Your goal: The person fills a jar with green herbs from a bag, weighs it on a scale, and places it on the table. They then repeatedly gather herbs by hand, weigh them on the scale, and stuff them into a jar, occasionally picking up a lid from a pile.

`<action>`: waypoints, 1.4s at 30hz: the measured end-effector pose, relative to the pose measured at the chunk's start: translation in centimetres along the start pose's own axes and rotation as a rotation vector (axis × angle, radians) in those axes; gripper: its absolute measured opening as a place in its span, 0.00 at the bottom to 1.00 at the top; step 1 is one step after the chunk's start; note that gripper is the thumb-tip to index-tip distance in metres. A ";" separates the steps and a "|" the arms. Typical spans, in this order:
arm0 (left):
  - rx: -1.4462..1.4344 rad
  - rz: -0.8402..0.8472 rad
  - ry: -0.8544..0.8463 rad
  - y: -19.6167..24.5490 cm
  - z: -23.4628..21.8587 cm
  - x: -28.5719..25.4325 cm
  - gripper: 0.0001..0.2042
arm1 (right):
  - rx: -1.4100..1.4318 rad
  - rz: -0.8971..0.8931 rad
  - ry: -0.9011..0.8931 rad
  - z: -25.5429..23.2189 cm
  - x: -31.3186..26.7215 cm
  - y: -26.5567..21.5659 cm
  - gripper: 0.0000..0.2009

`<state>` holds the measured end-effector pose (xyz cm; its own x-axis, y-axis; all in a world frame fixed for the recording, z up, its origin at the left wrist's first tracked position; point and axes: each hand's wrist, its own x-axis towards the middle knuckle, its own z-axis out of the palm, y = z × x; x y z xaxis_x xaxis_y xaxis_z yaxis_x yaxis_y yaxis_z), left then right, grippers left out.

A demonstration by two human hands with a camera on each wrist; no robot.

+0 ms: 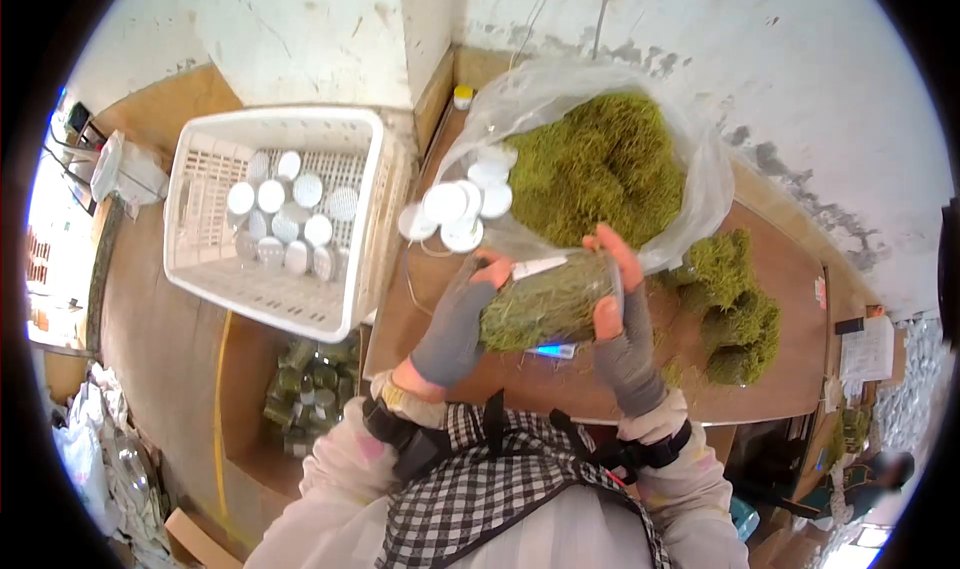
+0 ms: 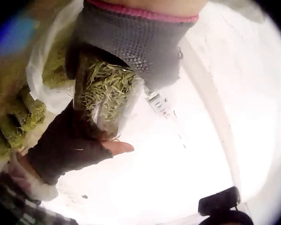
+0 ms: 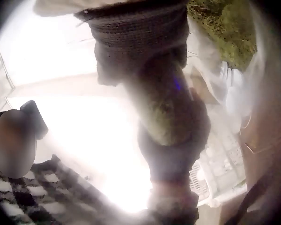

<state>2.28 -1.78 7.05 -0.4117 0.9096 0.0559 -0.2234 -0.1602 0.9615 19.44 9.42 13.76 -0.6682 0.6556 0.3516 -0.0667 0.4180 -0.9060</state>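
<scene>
Both hands, in grey fingerless gloves, hold a clear plastic jar (image 1: 552, 304) lying sideways over the table and packed with dried green stalks. My left hand (image 1: 450, 321) grips its left end; my right hand (image 1: 630, 334) spans the right end, thumb and fingers on opposite sides of the rim. A white strip (image 1: 540, 267) shows along the jar's upper side. In the left wrist view, the stalks (image 2: 107, 86) show through the clear wall between the two gloves. Just behind the jar stands a clear plastic bag (image 1: 715, 184) heaped with the dried green herb (image 1: 600, 169).
White round lids (image 1: 455, 207) are piled left of the bag. A white plastic basket (image 1: 375, 179) holds several white-lidded jars (image 1: 290, 209). Clumps of green herb (image 1: 740, 319) stand at the table's right. A cardboard box (image 1: 245, 399) of filled jars sits below left.
</scene>
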 end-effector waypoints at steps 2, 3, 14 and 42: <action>0.262 0.209 -0.046 -0.1 -0.7 -0.3 0.15 | -0.084 -0.056 0.033 0.1 -0.1 -0.8 0.31; 0.526 0.446 -0.119 0.0 -1.0 -0.7 0.17 | -0.070 -0.013 0.028 -0.2 -0.1 -0.3 0.31; 0.606 0.526 0.010 6.2 3.3 -2.1 0.26 | 0.576 0.615 -0.024 -1.1 0.8 -2.4 0.30; 0.441 0.362 -0.155 8.3 6.5 -0.9 0.30 | 0.588 0.602 0.163 -4.1 -0.4 -3.6 0.30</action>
<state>6.59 -1.42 16.71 -0.2514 0.8777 0.4080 0.3097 -0.3264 0.8931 22.95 10.25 17.84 -0.6011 0.7622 -0.2401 -0.1383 -0.3952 -0.9081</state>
